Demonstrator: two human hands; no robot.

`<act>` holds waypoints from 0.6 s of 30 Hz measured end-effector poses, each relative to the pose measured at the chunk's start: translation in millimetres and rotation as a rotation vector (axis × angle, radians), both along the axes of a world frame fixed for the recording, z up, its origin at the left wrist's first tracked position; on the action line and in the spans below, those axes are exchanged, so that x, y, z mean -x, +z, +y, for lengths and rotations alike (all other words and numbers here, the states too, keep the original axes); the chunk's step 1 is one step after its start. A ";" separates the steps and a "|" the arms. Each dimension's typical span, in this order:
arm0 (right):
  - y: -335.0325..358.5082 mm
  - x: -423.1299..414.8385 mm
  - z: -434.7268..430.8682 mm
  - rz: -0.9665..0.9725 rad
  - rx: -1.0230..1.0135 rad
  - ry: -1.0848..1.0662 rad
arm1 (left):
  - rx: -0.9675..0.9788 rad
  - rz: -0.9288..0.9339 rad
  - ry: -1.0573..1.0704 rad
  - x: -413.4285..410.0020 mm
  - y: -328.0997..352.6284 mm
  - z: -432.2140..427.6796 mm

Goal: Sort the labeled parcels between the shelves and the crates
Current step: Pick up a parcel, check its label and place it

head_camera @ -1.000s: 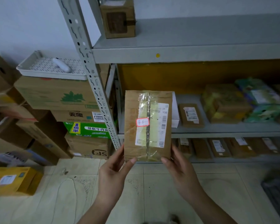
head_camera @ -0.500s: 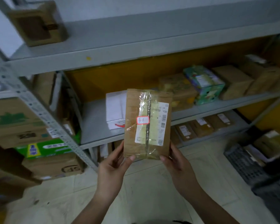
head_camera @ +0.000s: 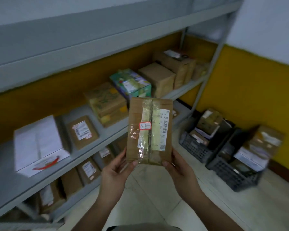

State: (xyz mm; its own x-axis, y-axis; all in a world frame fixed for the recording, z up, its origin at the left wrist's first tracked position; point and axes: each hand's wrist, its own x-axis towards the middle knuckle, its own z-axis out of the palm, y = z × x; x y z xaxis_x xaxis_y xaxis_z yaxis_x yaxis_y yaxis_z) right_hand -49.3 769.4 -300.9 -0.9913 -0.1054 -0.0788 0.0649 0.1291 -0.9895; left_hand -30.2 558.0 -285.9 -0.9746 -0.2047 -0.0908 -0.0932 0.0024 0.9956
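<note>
Parcel: you are holding a brown parcel (head_camera: 149, 130) upright in front of you, label side toward you, its long axis running top to bottom.
Hands: your left hand (head_camera: 114, 173) is pinching the lower left corner and your right hand (head_camera: 182, 170) is cupping the lower right corner; both are clamped on the parcel, with nothing else in them.
Label: a small red-bordered tag (head_camera: 145, 126) with handwriting is sitting at the middle of the face, beside a printed shipping label; the writing is too small for me to read.
Shelves: the grey shelf (head_camera: 97, 137) is lying to your left and ahead, with a white box (head_camera: 38, 144) and several brown and printed boxes already on it.
Crates: two dark crates (head_camera: 230, 170) are standing on the floor to your right and below the parcel, both partly filled.
Key relation: the parcel is sitting between the two destinations; your right hand is nearer the crates, your left hand nearer the shelf.
Next move, as a judgement: you are probably reading the tag to choose a side, and a crate would mean lowering the parcel rightward.
</note>
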 end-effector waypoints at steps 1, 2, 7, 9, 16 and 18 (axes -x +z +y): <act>-1.1 4.2 11.7 -0.012 0.003 -0.035 | 0.000 -0.013 -0.031 11.7 -1.5 11.1; -2.2 8.3 22.3 -0.023 0.002 -0.068 | 0.003 -0.026 -0.060 23.7 -2.8 22.5; -10.0 33.9 67.0 -0.088 0.007 -0.243 | 0.039 -0.123 -0.219 88.3 -13.7 69.3; -15.3 48.9 81.6 -0.106 -0.004 -0.303 | 0.084 -0.142 -0.332 116.8 -18.1 84.7; -38.9 126.5 111.1 -0.182 -0.029 -0.477 | 0.108 -0.173 -0.587 234.9 -42.2 125.5; -44.8 151.3 116.1 -0.222 -0.010 -0.530 | 0.133 -0.210 -0.626 269.9 -51.6 132.9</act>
